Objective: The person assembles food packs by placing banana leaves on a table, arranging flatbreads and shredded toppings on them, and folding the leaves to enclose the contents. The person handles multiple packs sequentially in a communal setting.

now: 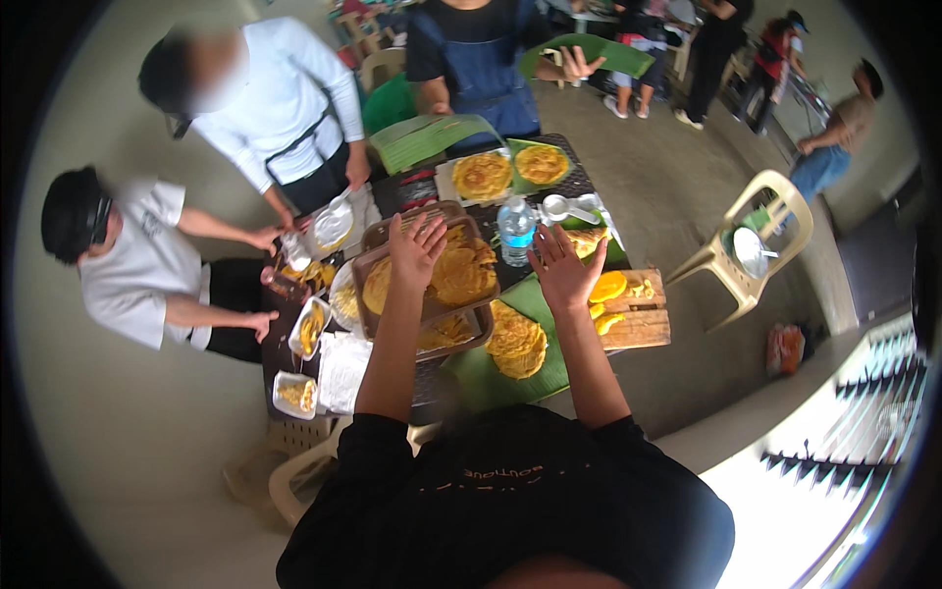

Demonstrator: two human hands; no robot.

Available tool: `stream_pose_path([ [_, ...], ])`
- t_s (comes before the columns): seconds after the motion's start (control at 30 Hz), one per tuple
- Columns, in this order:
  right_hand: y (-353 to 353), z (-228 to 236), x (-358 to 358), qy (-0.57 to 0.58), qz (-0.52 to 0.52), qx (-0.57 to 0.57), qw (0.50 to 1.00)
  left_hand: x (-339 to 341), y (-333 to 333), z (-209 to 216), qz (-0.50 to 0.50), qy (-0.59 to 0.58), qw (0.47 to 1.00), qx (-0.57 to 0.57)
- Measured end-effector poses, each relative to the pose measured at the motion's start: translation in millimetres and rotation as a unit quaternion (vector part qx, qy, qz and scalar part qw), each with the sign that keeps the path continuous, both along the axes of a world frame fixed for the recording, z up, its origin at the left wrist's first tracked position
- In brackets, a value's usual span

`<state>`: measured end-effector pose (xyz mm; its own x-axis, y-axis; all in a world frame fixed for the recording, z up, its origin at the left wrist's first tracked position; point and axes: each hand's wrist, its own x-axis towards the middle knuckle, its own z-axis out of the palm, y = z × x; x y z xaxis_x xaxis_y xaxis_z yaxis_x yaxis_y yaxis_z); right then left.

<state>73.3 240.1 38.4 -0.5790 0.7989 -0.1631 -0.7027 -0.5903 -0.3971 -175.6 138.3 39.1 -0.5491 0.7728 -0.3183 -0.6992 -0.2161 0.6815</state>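
Observation:
Both of my arms reach out over the table. My left hand [416, 253] is raised with its fingers spread, holding nothing, above a brown tray [367, 312] of yellow flat pancakes [461, 273]. My right hand [569, 275], also open and empty, hovers right of a clear water bottle [514, 234] with a blue label. Below it, a stack of yellow pancakes [517, 341] lies on a green banana leaf [563, 368]. Close to the right wrist, yellow fruit pieces [608, 287] rest on a wooden board [643, 329]. My right hand partly covers a folded yellow piece [587, 241].
Two round pancakes [482, 176] sit at the far side. White foam trays [294, 395] of food line the left edge. A person in an apron [483, 83] holds banana leaves; two people [285, 98] stand left. A beige chair [751, 250] with a pan stands right.

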Motion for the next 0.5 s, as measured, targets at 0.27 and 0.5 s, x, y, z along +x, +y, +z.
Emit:
stream_pose_path([
  [0.27,-15.8,11.2,-58.3,0.026,0.083,-0.002,0.996,-30.3,-54.9,10.0,0.083,0.042,0.995,-0.048],
  [0.5,-5.0,9.5,-34.5,0.023,0.043,0.011,0.999,-23.9,-29.7,6.8,0.055,0.051,0.996,-0.037],
])
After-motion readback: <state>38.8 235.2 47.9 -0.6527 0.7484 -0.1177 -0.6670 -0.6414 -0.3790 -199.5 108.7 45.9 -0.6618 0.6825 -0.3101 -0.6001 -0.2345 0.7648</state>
